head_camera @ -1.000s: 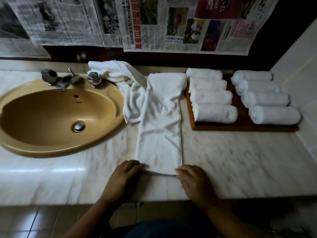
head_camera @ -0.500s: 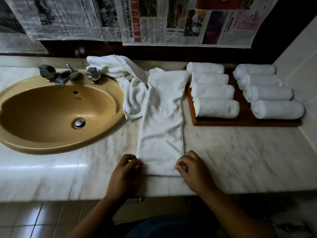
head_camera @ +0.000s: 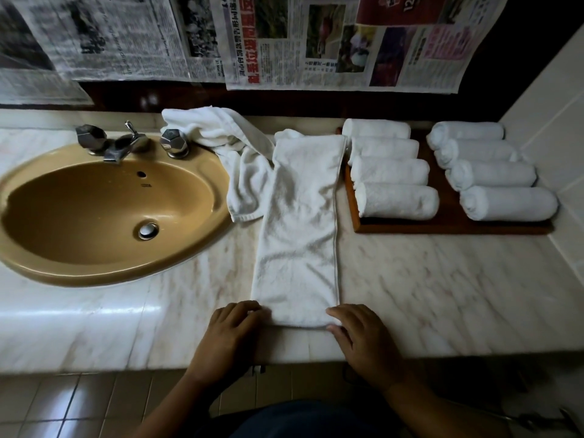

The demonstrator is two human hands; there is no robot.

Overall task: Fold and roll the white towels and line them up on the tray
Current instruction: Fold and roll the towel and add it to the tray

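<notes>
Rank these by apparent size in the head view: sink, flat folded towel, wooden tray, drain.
1. sink, largest.
2-3. wooden tray and flat folded towel: similar. The tray lies farther away under rolled towels, so they are unranked.
4. drain, smallest.

A pale veined marble counter (head_camera: 442, 295) spans the view, its front edge rounded. At 9 o'clock an oval mustard sink (head_camera: 79, 216) is set into it, with a chrome drain (head_camera: 147, 231) in the bowl and a chrome faucet (head_camera: 126, 147) between two faceted knobs at 10 o'clock. Newspaper sheets (head_camera: 316, 42) hang over the dark back wall (head_camera: 316, 104) at 12 o'clock. A pale tiled side wall (head_camera: 553, 121) rises at 2 o'clock. Beige floor tiles (head_camera: 63, 406) show at 7 o'clock. The light is dim, with glare on the counter's edge at 8 o'clock.
</notes>
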